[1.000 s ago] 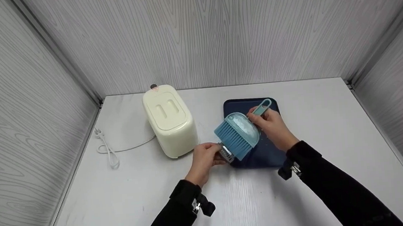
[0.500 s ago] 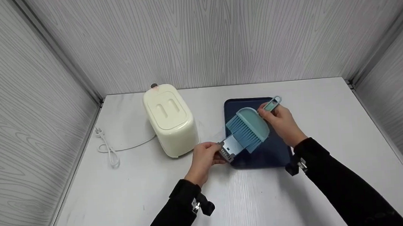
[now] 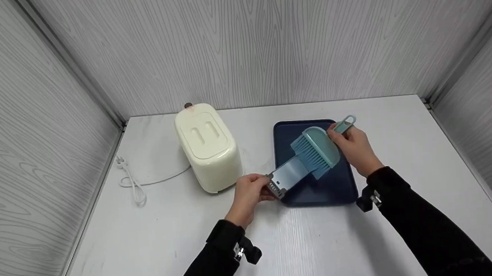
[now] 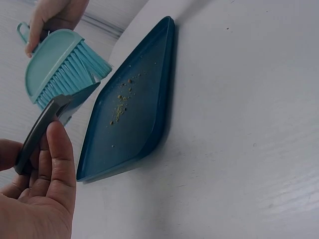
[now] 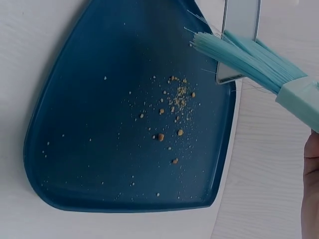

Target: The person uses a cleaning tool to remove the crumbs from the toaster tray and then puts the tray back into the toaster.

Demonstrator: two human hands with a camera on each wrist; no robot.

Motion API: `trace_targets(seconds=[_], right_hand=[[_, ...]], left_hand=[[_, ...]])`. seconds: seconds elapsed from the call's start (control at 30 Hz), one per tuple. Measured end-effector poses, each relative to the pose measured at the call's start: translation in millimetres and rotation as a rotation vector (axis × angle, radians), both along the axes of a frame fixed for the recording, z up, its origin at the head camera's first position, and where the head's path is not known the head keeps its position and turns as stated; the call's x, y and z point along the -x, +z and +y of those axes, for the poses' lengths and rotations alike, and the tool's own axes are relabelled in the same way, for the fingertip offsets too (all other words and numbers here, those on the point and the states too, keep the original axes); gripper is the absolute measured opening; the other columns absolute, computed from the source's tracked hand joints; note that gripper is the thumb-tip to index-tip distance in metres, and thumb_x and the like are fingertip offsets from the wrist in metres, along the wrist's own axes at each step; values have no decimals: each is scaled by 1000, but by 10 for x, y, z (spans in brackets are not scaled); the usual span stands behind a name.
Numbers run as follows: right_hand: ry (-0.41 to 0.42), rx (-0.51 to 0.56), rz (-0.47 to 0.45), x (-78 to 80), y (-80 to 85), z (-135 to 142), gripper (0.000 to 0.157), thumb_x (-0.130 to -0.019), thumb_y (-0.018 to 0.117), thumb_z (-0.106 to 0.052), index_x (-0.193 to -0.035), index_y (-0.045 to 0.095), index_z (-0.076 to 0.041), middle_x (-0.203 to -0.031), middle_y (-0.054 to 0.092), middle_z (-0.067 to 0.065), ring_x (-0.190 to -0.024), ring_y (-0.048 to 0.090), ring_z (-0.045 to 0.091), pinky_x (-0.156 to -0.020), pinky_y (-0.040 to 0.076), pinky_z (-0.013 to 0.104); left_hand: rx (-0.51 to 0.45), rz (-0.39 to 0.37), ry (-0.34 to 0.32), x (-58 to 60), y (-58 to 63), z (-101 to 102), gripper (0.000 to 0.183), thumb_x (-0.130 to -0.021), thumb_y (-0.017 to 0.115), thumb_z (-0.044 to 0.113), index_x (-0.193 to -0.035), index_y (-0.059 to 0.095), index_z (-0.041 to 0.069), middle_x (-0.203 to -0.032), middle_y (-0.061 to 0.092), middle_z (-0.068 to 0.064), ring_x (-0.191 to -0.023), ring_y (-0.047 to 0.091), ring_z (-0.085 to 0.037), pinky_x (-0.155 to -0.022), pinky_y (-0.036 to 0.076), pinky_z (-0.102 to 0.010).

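My left hand pinches the grey end of a flat metal crumb tray, which is held tilted above a dark blue tray. A light blue hand brush is gripped near its looped handle by my right hand. Its bristles lie across the far end of the crumb tray in the head view. Brown crumbs and fine specks are scattered on the blue tray, seen in both wrist views.
To the left stands a cream toaster with a closed lid. From it a thin cord runs left to a bundled white plug on the white table. Grey wood-patterned panels enclose the back and sides.
My right hand has drawn the brush right and slightly up along the crumb tray, exposing more of its metal surface. My left hand has stayed in place.
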State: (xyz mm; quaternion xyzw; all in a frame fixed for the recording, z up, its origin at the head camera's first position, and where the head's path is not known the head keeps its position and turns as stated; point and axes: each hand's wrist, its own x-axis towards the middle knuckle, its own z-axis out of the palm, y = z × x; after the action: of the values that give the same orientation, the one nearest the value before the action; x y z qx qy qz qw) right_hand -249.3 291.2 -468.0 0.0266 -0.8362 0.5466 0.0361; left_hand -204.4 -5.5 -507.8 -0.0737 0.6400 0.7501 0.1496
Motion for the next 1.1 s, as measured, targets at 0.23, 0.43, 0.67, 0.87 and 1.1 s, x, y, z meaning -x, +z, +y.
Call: trace_targets(seconds=[0.23, 0.43, 0.67, 0.87, 1.1], right_hand=[[-44, -71, 23, 8, -16, 63, 47, -107, 52, -45, -132, 58, -5, -127, 65, 13, -111, 59, 19, -89, 49, 27], [-51, -105, 30, 1, -28, 85, 52, -107, 51, -49, -136, 57, -7, -131, 65, 12, -117, 59, 18, -93, 49, 30], [-67, -93, 45, 8, -20, 67, 51, -106, 52, -48, -134, 58, -6, -128, 65, 13, -114, 60, 19, -91, 49, 29], [-121, -59, 85, 7, 29, 25, 51, -107, 52, -48, -135, 58, -5, -124, 65, 12, -109, 59, 17, -88, 48, 27], [-145, -26, 166, 7, 103, -99, 50, -107, 51, -48, -133, 58, -7, -119, 65, 12, -105, 62, 16, -83, 49, 26]], left_hand=[[-11, 15, -2, -3, -2, -7, 18, -94, 61, 3, -103, 68, -11, -78, 71, -12, -64, 69, -17, -63, 62, -30], [-16, 31, 2, -5, -6, -4, 18, -93, 59, 2, -100, 68, -12, -76, 70, -11, -63, 70, -17, -62, 63, -30], [-7, 38, 10, -5, -9, -4, 20, -93, 59, 2, -103, 68, -13, -78, 72, -13, -63, 70, -17, -62, 63, -31], [-9, 43, 16, -10, -23, 1, 21, -92, 60, 2, -105, 67, -13, -82, 73, -16, -63, 70, -17, -61, 63, -31], [-7, 35, 23, -17, -8, 4, 22, -92, 60, 2, -106, 67, -13, -84, 74, -18, -63, 70, -18, -61, 62, -30]])
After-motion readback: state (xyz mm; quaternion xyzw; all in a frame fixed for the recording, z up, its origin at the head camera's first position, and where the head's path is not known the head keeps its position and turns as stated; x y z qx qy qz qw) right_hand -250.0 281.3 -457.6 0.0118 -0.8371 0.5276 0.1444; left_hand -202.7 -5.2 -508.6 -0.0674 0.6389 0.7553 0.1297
